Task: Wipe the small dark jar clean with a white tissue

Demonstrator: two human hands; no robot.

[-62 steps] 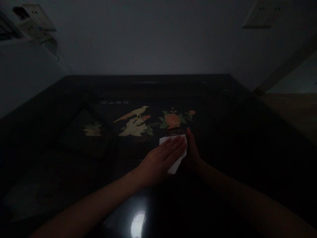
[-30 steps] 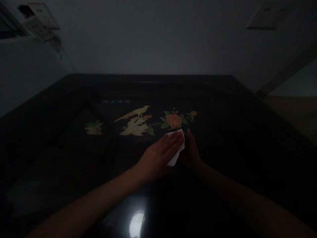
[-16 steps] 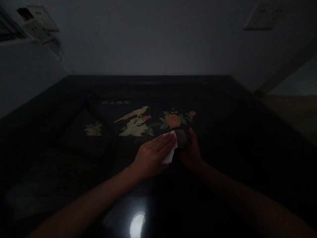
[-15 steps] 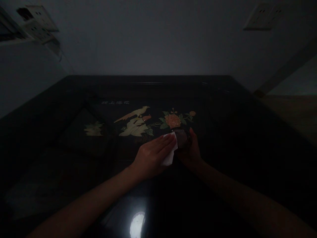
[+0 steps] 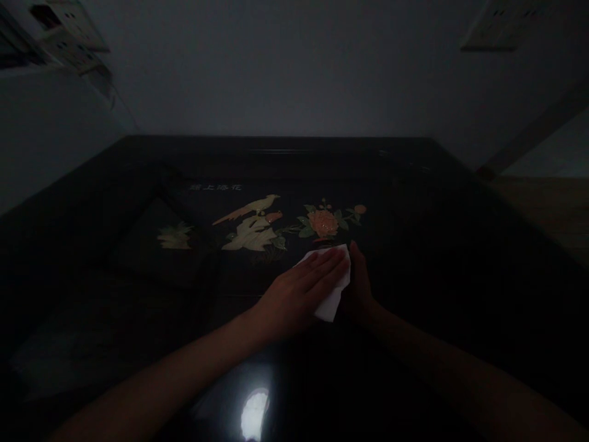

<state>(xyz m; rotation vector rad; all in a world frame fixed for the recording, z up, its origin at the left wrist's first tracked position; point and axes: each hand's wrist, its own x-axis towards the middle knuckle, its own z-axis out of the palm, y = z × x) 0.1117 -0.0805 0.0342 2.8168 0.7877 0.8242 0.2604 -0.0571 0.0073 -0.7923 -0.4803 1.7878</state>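
The scene is very dim. My left hand (image 5: 294, 294) lies with fingers stretched flat on a white tissue (image 5: 332, 301), pressing it over a small dark round object that the tissue now hides. My right hand (image 5: 359, 288) is cupped around that hidden object from the right, fingers curled, thumb up. Both rest on a glossy black table (image 5: 437, 245) inlaid with a pale bird (image 5: 251, 224) and an orange flower (image 5: 322, 222), just behind the hands.
A bright light reflection (image 5: 253, 417) shines on the table's near edge. A grey wall stands behind the table, with wall sockets at the upper left (image 5: 69, 37) and upper right (image 5: 501, 24). Wooden floor (image 5: 547, 209) shows to the right.
My left hand slid the tissue to the right, back over the dark round object that showed half a second ago. My right hand stayed in place around it.
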